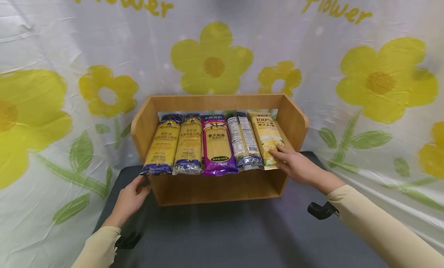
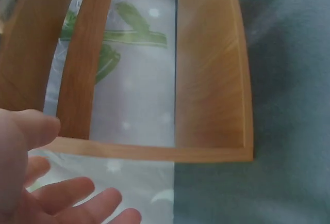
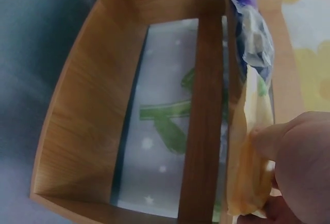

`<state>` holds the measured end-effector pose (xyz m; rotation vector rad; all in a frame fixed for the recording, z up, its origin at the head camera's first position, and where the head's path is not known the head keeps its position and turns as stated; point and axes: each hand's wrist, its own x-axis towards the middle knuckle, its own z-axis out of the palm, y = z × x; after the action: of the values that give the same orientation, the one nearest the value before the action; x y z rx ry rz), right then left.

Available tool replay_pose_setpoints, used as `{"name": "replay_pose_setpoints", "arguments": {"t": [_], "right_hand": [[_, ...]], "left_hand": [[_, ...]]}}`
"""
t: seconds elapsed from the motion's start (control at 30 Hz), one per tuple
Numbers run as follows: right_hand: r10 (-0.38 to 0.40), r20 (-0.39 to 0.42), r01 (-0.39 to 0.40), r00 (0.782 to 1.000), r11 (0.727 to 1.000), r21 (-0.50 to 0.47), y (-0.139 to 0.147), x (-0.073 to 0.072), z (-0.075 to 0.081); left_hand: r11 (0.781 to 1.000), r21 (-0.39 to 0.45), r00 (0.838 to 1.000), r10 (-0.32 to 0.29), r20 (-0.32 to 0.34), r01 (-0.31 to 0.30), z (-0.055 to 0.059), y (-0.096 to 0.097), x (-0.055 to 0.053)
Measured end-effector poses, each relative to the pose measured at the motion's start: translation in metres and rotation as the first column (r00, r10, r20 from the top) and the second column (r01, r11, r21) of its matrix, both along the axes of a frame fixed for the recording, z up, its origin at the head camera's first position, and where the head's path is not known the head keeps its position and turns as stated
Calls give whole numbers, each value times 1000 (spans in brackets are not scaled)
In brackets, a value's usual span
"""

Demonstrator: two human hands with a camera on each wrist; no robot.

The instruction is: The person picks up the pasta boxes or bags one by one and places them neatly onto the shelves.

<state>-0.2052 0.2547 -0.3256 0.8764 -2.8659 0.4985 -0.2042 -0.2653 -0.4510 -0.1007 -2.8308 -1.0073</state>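
Note:
On the upper board of a wooden shelf (image 1: 222,189) lie several pasta packets in a row. My right hand (image 1: 295,164) grips the yellow pasta packet (image 1: 265,135) at the row's right end; the right wrist view shows a digit pressed on its wrapper (image 3: 250,146). Beside that lies a clear-and-dark packet (image 1: 244,139), then a purple pasta packet (image 1: 217,144). Two blue-and-yellow spaghetti packets (image 1: 163,144) fill the left end. My left hand (image 1: 130,198) is by the shelf's lower left corner, fingers spread and loosely bent, thumb at the wooden edge (image 2: 139,150), holding nothing.
The shelf stands on a dark grey table (image 1: 215,233). Its side panels (image 1: 295,121) rise beyond the packets, and an open compartment lies below them. A white curtain (image 1: 145,44) with yellow flowers hangs close behind and at both sides.

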Motion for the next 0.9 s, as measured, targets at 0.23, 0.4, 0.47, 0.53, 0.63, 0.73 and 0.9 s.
{"name": "replay_pose_setpoints", "arguments": {"t": [0.23, 0.4, 0.47, 0.53, 0.63, 0.73, 0.9], "right_hand": [[13, -8, -13, 1000, 1000, 3, 7, -2, 0], [6, -8, -7, 1000, 1000, -10, 9, 1, 0], [8, -22, -8, 1000, 1000, -22, 8, 2, 0], [11, -43, -13, 999, 1000, -29, 4, 2, 0], [6, -67, -8, 998, 1000, -30, -1, 1, 0], [-3, -80, 2, 997, 1000, -14, -5, 1, -1], [-36, -80, 34, 996, 999, -17, -2, 3, -3]], "left_hand": [[996, -61, 998, -65, -5, 65, 4, -7, 21], [993, -75, 996, -92, 6, 92, 11, -3, 31], [991, -75, 994, -111, 15, 112, 16, 2, 35], [987, -80, 991, -135, 18, 136, 20, 7, 37], [981, -85, 985, -172, 13, 172, 25, 16, 40], [976, -91, 980, -200, -4, 199, 26, 21, 43], [973, -116, 979, -204, -4, 202, 28, 24, 46]]}}
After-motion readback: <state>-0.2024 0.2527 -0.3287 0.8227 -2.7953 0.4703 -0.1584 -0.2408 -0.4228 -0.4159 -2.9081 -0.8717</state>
